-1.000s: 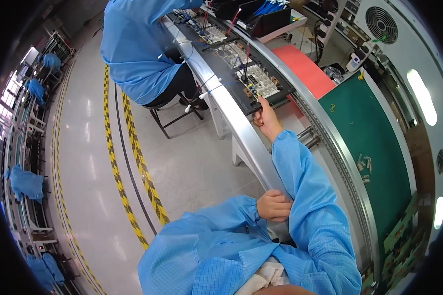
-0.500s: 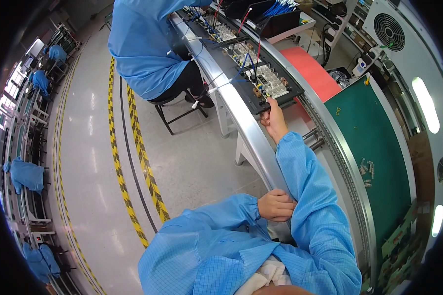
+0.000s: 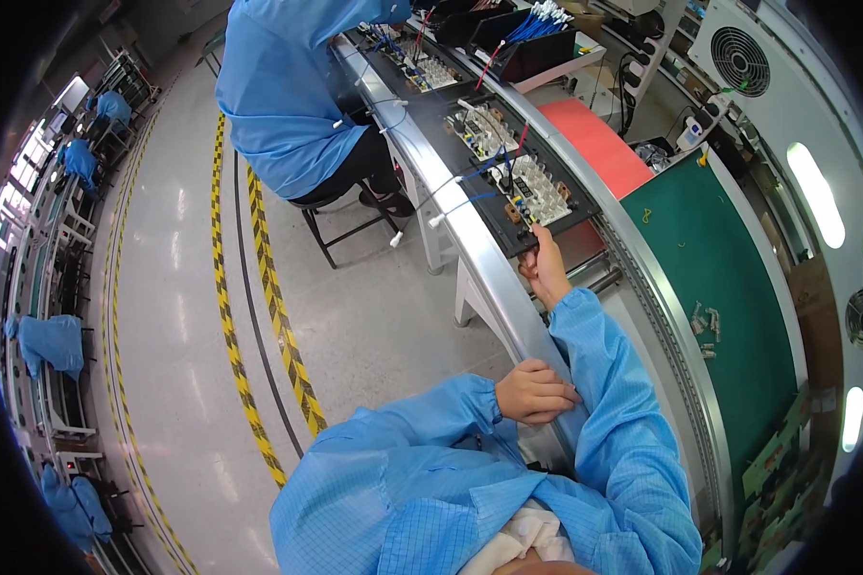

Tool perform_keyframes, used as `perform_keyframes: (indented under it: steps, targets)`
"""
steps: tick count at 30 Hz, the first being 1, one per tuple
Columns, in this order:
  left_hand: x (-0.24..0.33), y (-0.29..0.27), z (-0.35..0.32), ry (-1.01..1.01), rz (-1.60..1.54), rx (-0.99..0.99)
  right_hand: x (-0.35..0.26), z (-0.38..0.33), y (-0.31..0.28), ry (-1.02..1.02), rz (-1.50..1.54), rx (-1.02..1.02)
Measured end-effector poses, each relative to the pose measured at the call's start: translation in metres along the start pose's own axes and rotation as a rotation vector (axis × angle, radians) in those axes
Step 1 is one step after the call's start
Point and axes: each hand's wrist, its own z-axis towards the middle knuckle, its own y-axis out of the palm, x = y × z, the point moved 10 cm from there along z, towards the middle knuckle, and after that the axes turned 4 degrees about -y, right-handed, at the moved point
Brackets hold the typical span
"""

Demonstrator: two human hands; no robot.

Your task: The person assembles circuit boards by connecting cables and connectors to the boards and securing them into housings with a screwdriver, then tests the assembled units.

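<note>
Our right hand (image 3: 547,271), fingers curled, gripped the black tray (image 3: 508,182) at centre frame; yanking it could snag its wires. Left hand (image 3: 535,393) lay fisted.

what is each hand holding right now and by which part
The right hand grips the near corner of the black tray of parts. The left hand rests, fingers curled, on the conveyor's metal rail; it holds nothing.

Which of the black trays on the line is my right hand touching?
The nearest black tray, holding white connectors and blue wires. The right hand grips its near corner; the other trays sit farther up, by the seated co-worker.
</note>
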Motion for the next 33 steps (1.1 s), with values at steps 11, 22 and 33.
perform_keyframes:
  steps: [11, 22, 33]
  targets:
    - [0.024, 0.003, 0.003, -0.226, -0.128, -0.069, -0.005, -0.114, -0.071, -0.002, -0.020, 0.104]
    - [0.152, -0.070, -0.007, -0.024, -0.170, -0.047, 0.000, -0.268, -0.184, 0.074, -0.007, 0.165]
    - [0.057, -0.075, 0.053, -0.707, 0.349, -0.040, 0.001, -0.364, -0.313, 0.175, -0.108, 0.178]
